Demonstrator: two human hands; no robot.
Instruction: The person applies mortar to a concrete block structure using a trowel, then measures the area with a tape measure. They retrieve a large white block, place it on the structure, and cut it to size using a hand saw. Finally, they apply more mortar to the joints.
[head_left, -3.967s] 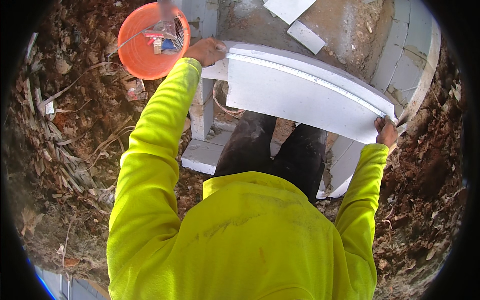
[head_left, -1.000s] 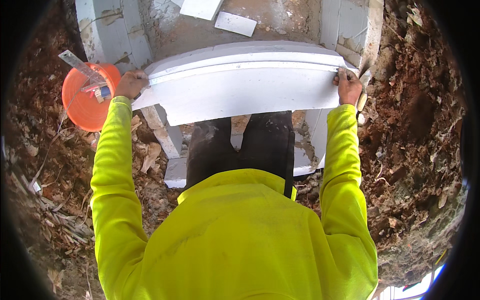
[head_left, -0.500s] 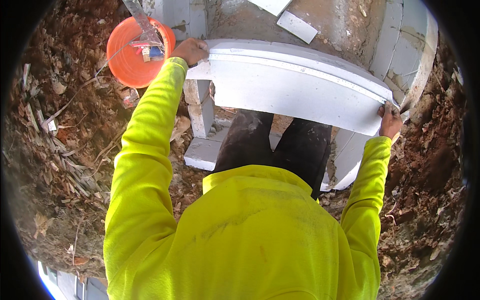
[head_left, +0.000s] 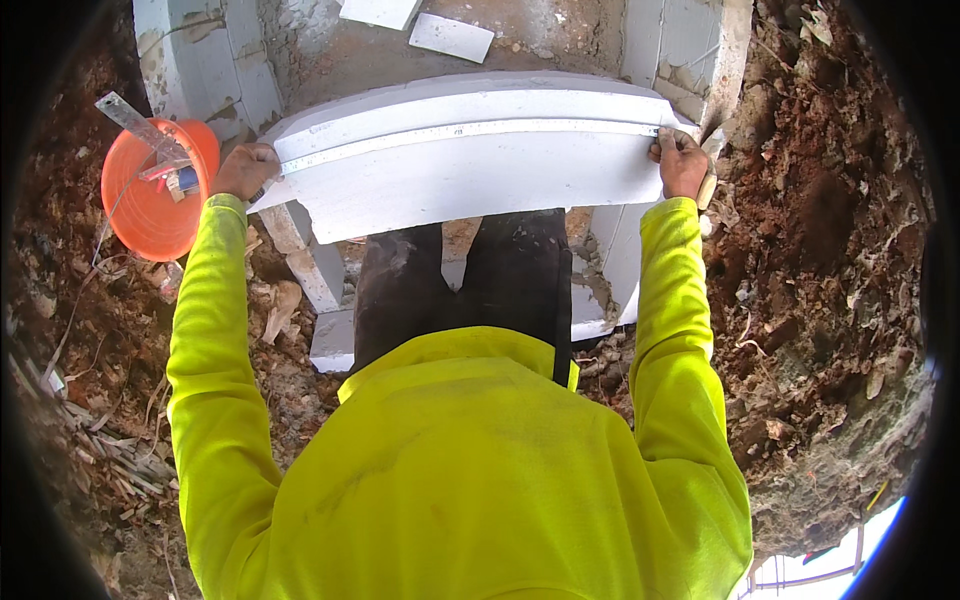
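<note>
A long white block [head_left: 470,180] spans the gap between two pale block walls in front of my legs. Along its upper face runs a thin pale measuring tape [head_left: 459,130] with small marks. My left hand [head_left: 247,172] is closed at the tape's left end, by the block's left corner; its fingers partly hide what they grip. At the other end, my right hand [head_left: 681,165] pinches the tape near the block's right corner. A small tan piece [head_left: 707,190] shows beside the right palm; its kind is unclear.
An orange bucket [head_left: 150,225] with tools and a metal straightedge [head_left: 135,122] stands left of my left hand. Block walls [head_left: 205,65] rise on both sides. White offcuts [head_left: 451,38] lie beyond. Rough brown soil and debris [head_left: 810,290] surround the work.
The view has turned, so the bucket, block and walls sit farther left in the picture. Both hands still hold the tape along the block, which now appears more level.
</note>
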